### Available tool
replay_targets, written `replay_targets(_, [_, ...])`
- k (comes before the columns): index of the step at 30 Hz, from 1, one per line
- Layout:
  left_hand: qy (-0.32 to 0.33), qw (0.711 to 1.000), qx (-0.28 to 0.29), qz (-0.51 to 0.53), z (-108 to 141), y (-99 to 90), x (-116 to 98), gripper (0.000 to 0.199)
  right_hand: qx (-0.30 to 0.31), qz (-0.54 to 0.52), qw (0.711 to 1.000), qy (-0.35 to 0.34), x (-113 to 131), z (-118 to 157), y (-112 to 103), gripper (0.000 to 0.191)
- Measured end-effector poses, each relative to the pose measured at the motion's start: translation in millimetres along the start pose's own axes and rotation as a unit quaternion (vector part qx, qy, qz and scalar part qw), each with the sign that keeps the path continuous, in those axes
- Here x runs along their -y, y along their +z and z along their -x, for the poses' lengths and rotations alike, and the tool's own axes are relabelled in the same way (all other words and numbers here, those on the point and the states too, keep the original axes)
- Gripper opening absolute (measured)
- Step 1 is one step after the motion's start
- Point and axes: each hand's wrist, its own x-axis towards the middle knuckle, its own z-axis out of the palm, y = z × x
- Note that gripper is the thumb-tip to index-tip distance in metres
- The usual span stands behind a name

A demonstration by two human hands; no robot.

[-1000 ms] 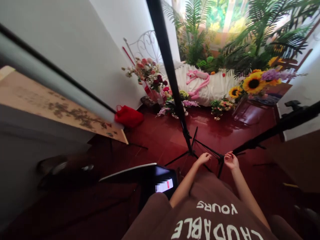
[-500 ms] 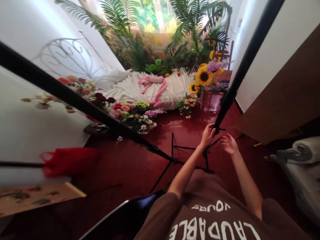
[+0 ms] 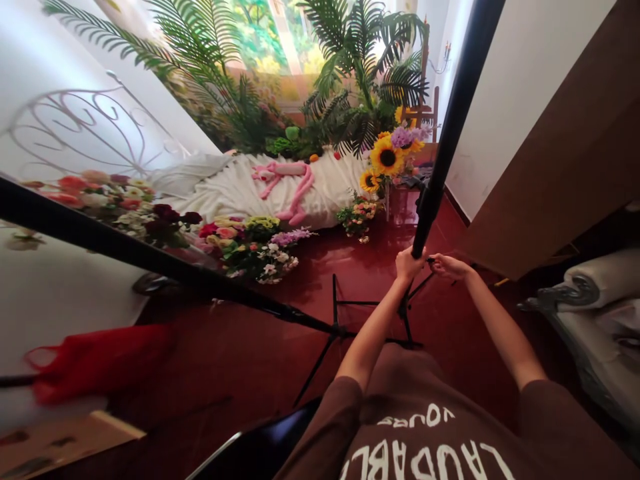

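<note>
A black light stand (image 3: 442, 157) rises in front of me, its pole leaning toward the upper right. My left hand (image 3: 409, 265) is wrapped round the pole low down, just above the spread legs. Just to the right, my right hand (image 3: 449, 267) pinches a small black locking knob (image 3: 431, 261) that sticks out from the pole. A second black stand (image 3: 165, 263) slants across the left side, and no hand touches it. Its legs (image 3: 320, 357) stand on the red floor.
A white-draped bed (image 3: 225, 187) with a pink plush toy (image 3: 295, 193) lies ahead, bordered by flowers (image 3: 260, 247), sunflowers (image 3: 387, 159) and palm fronds (image 3: 360, 73). A red bag (image 3: 95, 363) is at left, a brown panel (image 3: 545, 153) and a pale upholstered seat (image 3: 595, 320) at right.
My right hand has moved left to the pole and closed on the knob. My left hand has tightened round the pole. The view has shifted to the right.
</note>
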Motion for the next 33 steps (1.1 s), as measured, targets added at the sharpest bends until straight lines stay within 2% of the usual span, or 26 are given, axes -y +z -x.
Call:
replay_targets(2, [0.007, 0.999, 0.009, -0.036, -2.4, -0.9, 2.1, 0.029, 0.001, 0.037, 0.999, -0.011, 5.0, -1.3, -6.9, 0.027])
replay_targets(5, [0.019, 0.998, 0.011, -0.054, -3.7, -2.9, 2.8, 0.028, 0.013, 0.149, 0.988, -0.037, 16.8, 1.6, -13.3, 0.033])
replay_targets(8, [0.024, 0.997, 0.012, -0.07, -3.5, -4.3, 1.0, 0.026, 0.008, 0.268, 0.958, -0.104, 25.1, 7.8, -11.4, 0.035])
replay_targets(11, [0.021, 0.997, 0.016, -0.077, -3.3, -4.9, -0.6, 0.025, -0.06, 0.354, 0.913, -0.193, 20.7, 12.7, -1.8, 0.035])
replay_targets(14, [0.014, 0.998, 0.016, -0.062, -3.5, -5.0, -0.5, 0.025, -0.175, 0.439, 0.839, -0.27, 2.9, 13.9, 10.1, 0.025])
replay_targets(16, [0.013, 0.998, 0.015, -0.057, -3.8, -5.0, 0.1, 0.025, -0.252, 0.497, 0.768, -0.316, -13.6, 13.0, 16.3, 0.015])
replay_targets(18, [0.014, 0.997, 0.023, -0.078, -4.0, -5.0, 0.4, 0.026, -0.315, 0.537, 0.693, -0.364, -30.0, 12.2, 20.4, 0.017])
replay_targets(20, [0.016, 0.992, 0.04, -0.118, -4.1, -5.3, 0.0, 0.029, -0.333, 0.565, 0.629, -0.417, -41.5, 13.6, 24.0, 0.024])
replay_targets(22, [0.014, 0.987, 0.054, -0.153, -4.1, -6.1, -1.2, 0.031, -0.329, 0.573, 0.583, -0.473, -42.3, 17.9, 30.3, 0.022])
replay_targets(24, [0.012, 0.984, 0.06, -0.167, -3.8, -7.5, -3.0, 0.033, -0.348, 0.543, 0.56, -0.52, -28.3, 23.7, 42.1, 0.012])
replay_targets(25, [0.014, 0.984, 0.063, -0.168, -3.7, -8.5, -3.9, 0.034, -0.376, 0.509, 0.557, -0.538, -15.6, 26.4, 50.4, 0.009])
replay_targets(26, [0.015, 0.984, 0.066, -0.166, -3.5, -9.5, -5.0, 0.034, -0.398, 0.47, 0.561, -0.553, 0.2, 28.6, 60.0, 0.013])
replay_targets(28, [0.019, 0.984, 0.073, -0.162, -3.2, -11.6, -6.9, 0.032, -0.398, 0.413, 0.581, -0.577, 37.8, 30.2, 81.5, 0.04])
replay_targets(30, [0.018, 0.985, 0.078, -0.156, -3.0, -12.7, -8.3, 0.03, -0.378, 0.384, 0.587, -0.604, 76.6, 28.3, 102.5, 0.062])
replay_targets(33, [0.011, 0.987, 0.069, -0.146, -2.7, -12.3, -9.0, 0.03, -0.371, 0.36, 0.588, -0.623, 122.6, 21.4, 125.8, 0.075])
